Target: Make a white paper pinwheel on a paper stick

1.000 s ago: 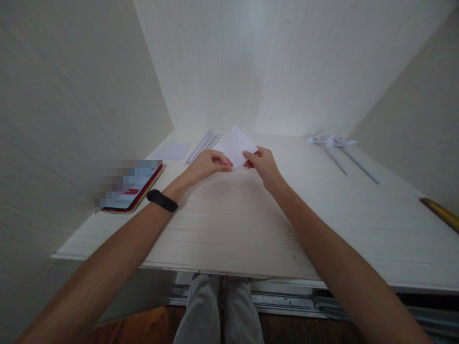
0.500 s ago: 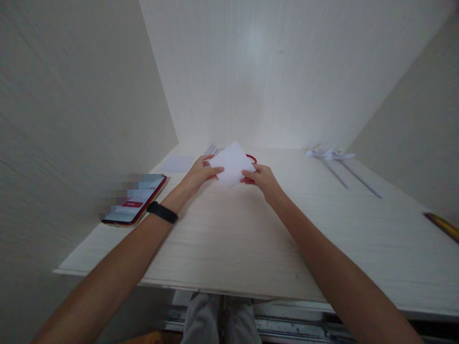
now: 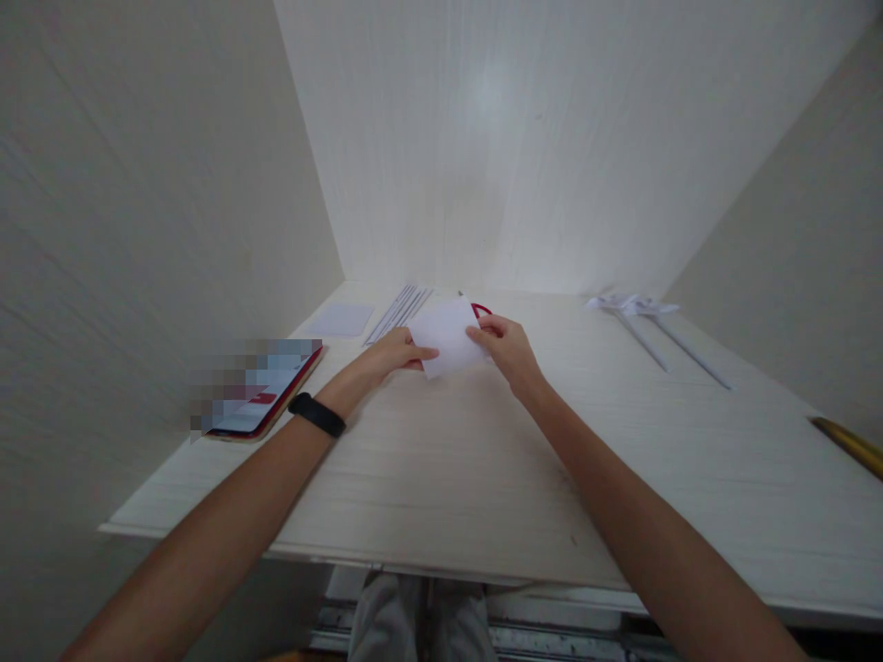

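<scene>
A small square sheet of white paper (image 3: 448, 336) is held up between both hands over the middle of the table. My left hand (image 3: 395, 353) pinches its left edge, thumb on top and fingers beneath. At the right corner my right hand (image 3: 505, 346) grips the same sheet between thumb and fingers. Just behind it shows a red handle loop (image 3: 481, 311) with a dark pointed tip nearby, likely scissors; the paper and right hand hide the rest. Several thin dark-edged white strips (image 3: 401, 311) lie beyond my left hand.
A stack of white paper (image 3: 339, 321) lies at the back left, near a phone (image 3: 266, 391) by the left wall. Two white paper pinwheels on sticks (image 3: 638, 317) lie at the back right. A yellow-brown object (image 3: 848, 445) sits at the right edge of the white table (image 3: 441, 496).
The sheet has turned and come slightly lower, and my left hand has shifted down with it. More of the strips behind now shows. Both hands keep hold.
</scene>
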The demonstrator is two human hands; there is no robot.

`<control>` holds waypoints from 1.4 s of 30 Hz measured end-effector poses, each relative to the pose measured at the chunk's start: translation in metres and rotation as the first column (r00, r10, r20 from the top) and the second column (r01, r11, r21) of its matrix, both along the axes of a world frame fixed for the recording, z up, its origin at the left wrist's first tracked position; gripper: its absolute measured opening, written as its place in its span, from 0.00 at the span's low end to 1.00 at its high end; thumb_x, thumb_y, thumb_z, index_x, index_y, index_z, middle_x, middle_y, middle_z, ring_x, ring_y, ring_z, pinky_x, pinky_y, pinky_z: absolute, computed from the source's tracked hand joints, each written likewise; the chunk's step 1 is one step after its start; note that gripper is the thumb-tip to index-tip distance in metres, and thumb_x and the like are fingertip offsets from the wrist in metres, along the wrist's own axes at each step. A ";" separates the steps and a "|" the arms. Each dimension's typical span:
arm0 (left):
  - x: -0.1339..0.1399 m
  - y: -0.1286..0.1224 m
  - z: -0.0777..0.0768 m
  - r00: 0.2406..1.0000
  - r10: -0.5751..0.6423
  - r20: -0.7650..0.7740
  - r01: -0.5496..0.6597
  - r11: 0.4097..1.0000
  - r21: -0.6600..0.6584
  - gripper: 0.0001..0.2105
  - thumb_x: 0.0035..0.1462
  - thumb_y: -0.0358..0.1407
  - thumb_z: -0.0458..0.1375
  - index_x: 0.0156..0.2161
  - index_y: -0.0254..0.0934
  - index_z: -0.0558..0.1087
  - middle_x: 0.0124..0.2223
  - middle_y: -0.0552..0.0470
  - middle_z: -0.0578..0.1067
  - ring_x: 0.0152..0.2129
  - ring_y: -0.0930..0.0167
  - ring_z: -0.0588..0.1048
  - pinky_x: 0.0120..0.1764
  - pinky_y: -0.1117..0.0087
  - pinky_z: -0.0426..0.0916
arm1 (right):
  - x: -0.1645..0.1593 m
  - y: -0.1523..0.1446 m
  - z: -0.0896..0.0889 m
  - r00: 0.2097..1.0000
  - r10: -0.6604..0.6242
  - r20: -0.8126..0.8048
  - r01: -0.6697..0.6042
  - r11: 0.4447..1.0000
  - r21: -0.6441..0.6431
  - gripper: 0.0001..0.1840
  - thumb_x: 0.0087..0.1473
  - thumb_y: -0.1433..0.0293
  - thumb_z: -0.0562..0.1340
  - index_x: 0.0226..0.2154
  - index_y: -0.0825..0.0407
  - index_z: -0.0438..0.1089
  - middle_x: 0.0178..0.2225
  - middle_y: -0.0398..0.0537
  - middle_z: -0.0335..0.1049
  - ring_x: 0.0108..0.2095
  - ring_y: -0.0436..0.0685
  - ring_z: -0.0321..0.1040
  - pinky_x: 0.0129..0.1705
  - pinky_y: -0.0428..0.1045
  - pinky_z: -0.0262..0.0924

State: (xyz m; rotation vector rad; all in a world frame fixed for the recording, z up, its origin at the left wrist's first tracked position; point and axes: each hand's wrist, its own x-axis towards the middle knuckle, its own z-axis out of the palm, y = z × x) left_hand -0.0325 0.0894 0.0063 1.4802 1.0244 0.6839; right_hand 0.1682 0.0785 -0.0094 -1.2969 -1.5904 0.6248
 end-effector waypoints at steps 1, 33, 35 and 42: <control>0.000 0.000 -0.001 1.000 -0.016 -0.013 0.015 1.000 -0.011 0.15 0.60 0.38 0.57 0.49 0.34 0.69 0.49 0.46 0.73 0.42 0.67 0.74 0.44 0.59 0.72 | -0.001 0.000 0.000 1.000 0.000 0.009 0.000 1.000 -0.003 0.15 0.60 0.64 0.60 0.46 0.56 0.68 0.44 0.50 0.69 0.40 0.54 0.70 0.41 0.53 0.68; 0.005 -0.006 0.011 0.991 0.021 0.131 -0.010 0.996 -0.088 0.13 0.60 0.38 0.57 0.48 0.33 0.70 0.47 0.46 0.73 0.41 0.68 0.74 0.43 0.60 0.73 | -0.013 -0.021 0.018 0.990 0.020 0.143 -0.097 0.825 0.557 0.09 0.53 0.80 0.58 0.35 0.55 0.70 0.37 0.48 0.72 0.43 0.55 0.68 0.46 0.54 0.64; 0.006 -0.008 0.013 0.987 0.034 0.159 -0.019 0.995 -0.098 0.13 0.60 0.37 0.57 0.47 0.33 0.70 0.47 0.47 0.74 0.40 0.68 0.74 0.42 0.61 0.73 | -0.013 -0.020 0.017 0.987 0.037 0.154 -0.119 0.814 0.569 0.12 0.51 0.81 0.56 0.36 0.54 0.70 0.38 0.49 0.73 0.43 0.56 0.68 0.47 0.55 0.64; 0.005 -0.009 0.013 0.967 0.051 0.249 -0.020 0.992 -0.123 0.12 0.60 0.37 0.57 0.47 0.33 0.70 0.44 0.48 0.74 0.37 0.70 0.75 0.40 0.63 0.73 | -0.013 -0.016 0.012 0.968 0.077 0.237 -0.206 0.783 0.587 0.15 0.50 0.80 0.55 0.38 0.51 0.70 0.41 0.51 0.72 0.47 0.57 0.67 0.53 0.56 0.62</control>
